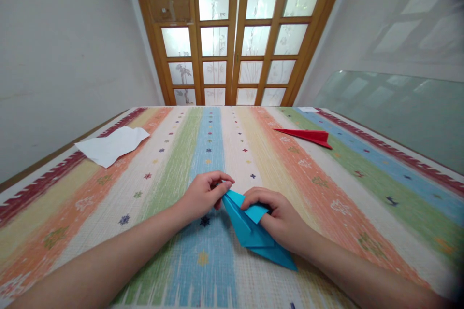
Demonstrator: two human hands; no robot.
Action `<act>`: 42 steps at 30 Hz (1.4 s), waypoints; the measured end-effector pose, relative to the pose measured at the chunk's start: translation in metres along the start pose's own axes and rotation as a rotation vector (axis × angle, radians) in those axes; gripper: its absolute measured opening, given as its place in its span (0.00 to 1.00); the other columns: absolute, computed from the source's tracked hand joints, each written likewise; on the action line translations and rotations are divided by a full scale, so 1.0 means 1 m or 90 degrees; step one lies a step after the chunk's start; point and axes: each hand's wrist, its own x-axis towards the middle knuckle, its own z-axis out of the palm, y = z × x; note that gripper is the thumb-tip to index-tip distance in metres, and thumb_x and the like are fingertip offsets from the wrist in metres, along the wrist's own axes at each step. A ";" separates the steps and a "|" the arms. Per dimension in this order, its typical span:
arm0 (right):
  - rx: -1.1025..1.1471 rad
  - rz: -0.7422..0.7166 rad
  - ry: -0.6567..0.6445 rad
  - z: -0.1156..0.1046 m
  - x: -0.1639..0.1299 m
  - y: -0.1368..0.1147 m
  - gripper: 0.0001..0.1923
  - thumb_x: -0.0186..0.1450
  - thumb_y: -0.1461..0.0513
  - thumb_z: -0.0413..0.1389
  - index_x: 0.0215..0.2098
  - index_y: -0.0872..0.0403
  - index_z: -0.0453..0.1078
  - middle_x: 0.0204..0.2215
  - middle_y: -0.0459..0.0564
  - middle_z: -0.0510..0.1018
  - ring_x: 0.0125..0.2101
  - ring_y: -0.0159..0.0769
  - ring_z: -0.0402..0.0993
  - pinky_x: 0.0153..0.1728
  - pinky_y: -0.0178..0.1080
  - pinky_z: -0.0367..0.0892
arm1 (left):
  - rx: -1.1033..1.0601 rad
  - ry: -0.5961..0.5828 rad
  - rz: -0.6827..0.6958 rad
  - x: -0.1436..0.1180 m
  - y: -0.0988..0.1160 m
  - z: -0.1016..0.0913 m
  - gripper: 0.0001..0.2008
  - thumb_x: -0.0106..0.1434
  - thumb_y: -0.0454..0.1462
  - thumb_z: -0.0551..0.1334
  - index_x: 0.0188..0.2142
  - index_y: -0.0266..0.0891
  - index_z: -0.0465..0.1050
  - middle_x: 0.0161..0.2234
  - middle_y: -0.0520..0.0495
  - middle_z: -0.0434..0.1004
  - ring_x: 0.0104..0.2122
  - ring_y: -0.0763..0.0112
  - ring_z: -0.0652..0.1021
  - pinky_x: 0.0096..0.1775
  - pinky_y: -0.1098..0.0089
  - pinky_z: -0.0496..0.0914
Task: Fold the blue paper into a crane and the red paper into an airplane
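Note:
A folded piece of blue paper (250, 229) with pointed ends is held just above the front of the table, angled from upper left to lower right. My left hand (206, 193) pinches its narrow upper-left tip between thumb and fingers. Farther along, my right hand (281, 215) grips the paper's upper right side, its fingers curled over a folded flap and partly tucked in behind it. The fingertips of the right hand are partly hidden by the paper.
A striped cloth (174, 231) covers the table. On the far right lies a red folded paper plane (306, 136); a white sheet of paper (114, 145) rests at the left. Behind the table stand wooden glazed doors (232, 34), and a glass panel (395, 111) leans at the right wall.

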 end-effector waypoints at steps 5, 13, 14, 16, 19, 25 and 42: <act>0.202 0.160 -0.086 -0.004 0.001 0.010 0.08 0.58 0.68 0.58 0.35 0.52 0.75 0.33 0.46 0.77 0.33 0.33 0.73 0.34 0.35 0.65 | -0.006 -0.006 -0.027 0.001 -0.002 0.000 0.15 0.65 0.45 0.59 0.43 0.38 0.74 0.21 0.56 0.67 0.15 0.78 0.68 0.17 0.78 0.62; 0.683 0.282 -0.053 -0.026 0.012 0.016 0.34 0.66 0.41 0.49 0.65 0.44 0.54 0.58 0.56 0.70 0.46 0.43 0.76 0.43 0.45 0.71 | -0.137 0.248 0.026 0.007 0.005 -0.011 0.17 0.63 0.48 0.62 0.42 0.37 0.72 0.18 0.57 0.65 0.15 0.77 0.69 0.18 0.76 0.65; 0.688 0.299 -0.035 -0.027 0.013 0.017 0.34 0.67 0.40 0.44 0.65 0.45 0.54 0.58 0.56 0.69 0.46 0.42 0.76 0.43 0.44 0.71 | -0.152 0.288 0.037 0.008 0.007 -0.012 0.17 0.63 0.49 0.62 0.42 0.37 0.72 0.18 0.57 0.66 0.15 0.77 0.69 0.18 0.76 0.66; 0.671 0.326 -0.015 -0.028 0.013 0.020 0.36 0.66 0.37 0.41 0.63 0.49 0.58 0.58 0.58 0.70 0.48 0.44 0.76 0.45 0.45 0.71 | -0.188 0.339 0.048 0.009 0.009 -0.013 0.18 0.61 0.49 0.64 0.42 0.37 0.72 0.19 0.57 0.66 0.15 0.78 0.68 0.18 0.76 0.66; 0.661 0.298 -0.074 -0.022 0.008 0.022 0.39 0.62 0.35 0.45 0.57 0.52 0.65 0.59 0.60 0.69 0.58 0.48 0.67 0.55 0.52 0.64 | -0.245 0.364 0.039 0.009 0.010 -0.012 0.19 0.60 0.49 0.65 0.41 0.37 0.72 0.19 0.58 0.66 0.15 0.79 0.67 0.18 0.76 0.66; 0.643 0.164 -0.225 -0.008 -0.001 0.010 0.42 0.52 0.42 0.65 0.60 0.44 0.64 0.65 0.53 0.62 0.66 0.50 0.51 0.60 0.56 0.54 | -0.298 0.352 -0.001 0.011 0.003 -0.008 0.18 0.60 0.49 0.65 0.40 0.37 0.70 0.19 0.58 0.66 0.15 0.78 0.67 0.18 0.77 0.65; 0.516 0.210 -0.106 0.011 -0.001 0.005 0.37 0.55 0.54 0.69 0.60 0.44 0.65 0.63 0.55 0.63 0.60 0.48 0.63 0.54 0.51 0.65 | -0.172 0.322 -0.012 0.009 -0.007 0.009 0.19 0.62 0.52 0.61 0.39 0.38 0.70 0.18 0.57 0.67 0.16 0.76 0.69 0.19 0.77 0.63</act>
